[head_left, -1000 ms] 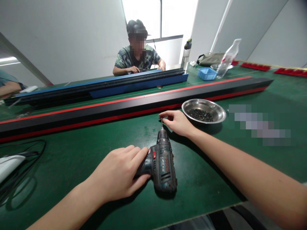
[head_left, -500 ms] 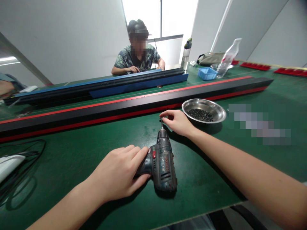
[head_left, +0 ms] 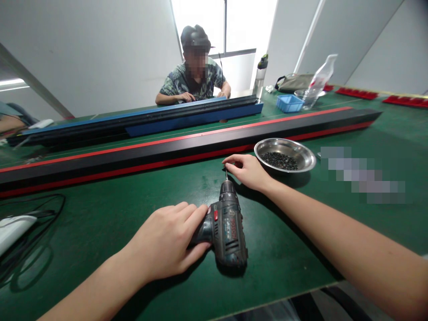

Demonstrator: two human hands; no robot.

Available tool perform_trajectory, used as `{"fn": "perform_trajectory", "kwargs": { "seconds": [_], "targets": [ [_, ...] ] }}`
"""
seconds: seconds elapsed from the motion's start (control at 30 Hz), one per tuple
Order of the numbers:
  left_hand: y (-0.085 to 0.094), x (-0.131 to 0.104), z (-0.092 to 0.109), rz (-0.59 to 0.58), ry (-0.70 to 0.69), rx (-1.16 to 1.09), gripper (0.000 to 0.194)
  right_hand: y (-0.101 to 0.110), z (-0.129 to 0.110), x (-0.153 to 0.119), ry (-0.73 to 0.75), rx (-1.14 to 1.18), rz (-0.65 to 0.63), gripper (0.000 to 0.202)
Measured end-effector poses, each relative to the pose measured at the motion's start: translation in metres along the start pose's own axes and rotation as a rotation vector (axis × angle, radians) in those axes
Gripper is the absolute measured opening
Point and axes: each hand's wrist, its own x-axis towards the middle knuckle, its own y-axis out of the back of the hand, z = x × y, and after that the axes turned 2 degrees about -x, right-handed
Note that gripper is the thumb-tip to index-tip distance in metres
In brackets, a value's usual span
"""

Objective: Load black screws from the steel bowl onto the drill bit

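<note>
Head view: left hand (head_left: 165, 238) wrapped round handle (head_left: 203, 232) of drill (head_left: 230, 236); body right of grip. Right hand (head_left: 245, 171) at tip of bit (head_left: 227, 174); cannot tell if pinching. Drill likely heavy, rigid; handle best hold.

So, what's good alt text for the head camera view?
A left hand grips a drill over a green table, the right hand at the tip of its bit. Beyond lie a metal bowl of small dark pieces and a long black and red bar; a person is opposite.
</note>
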Motion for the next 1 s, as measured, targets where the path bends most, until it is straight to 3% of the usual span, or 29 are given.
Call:
{"fn": "perform_trajectory", "kwargs": {
  "seconds": [0.23,0.47,1.0],
  "targets": [
    [0.004,0.001,0.004,-0.031,0.080,-0.028,0.045,0.001,-0.001,0.000,-0.033,-0.026,0.033,0.023],
    [0.000,0.002,0.007,0.033,0.208,0.033,0.044,0.001,-0.003,-0.004,-0.016,-0.060,0.044,0.024],
    [-0.008,0.004,0.001,0.113,0.256,0.173,0.048,0.002,-0.007,-0.012,-0.002,-0.083,0.036,0.022]
  ]
}}
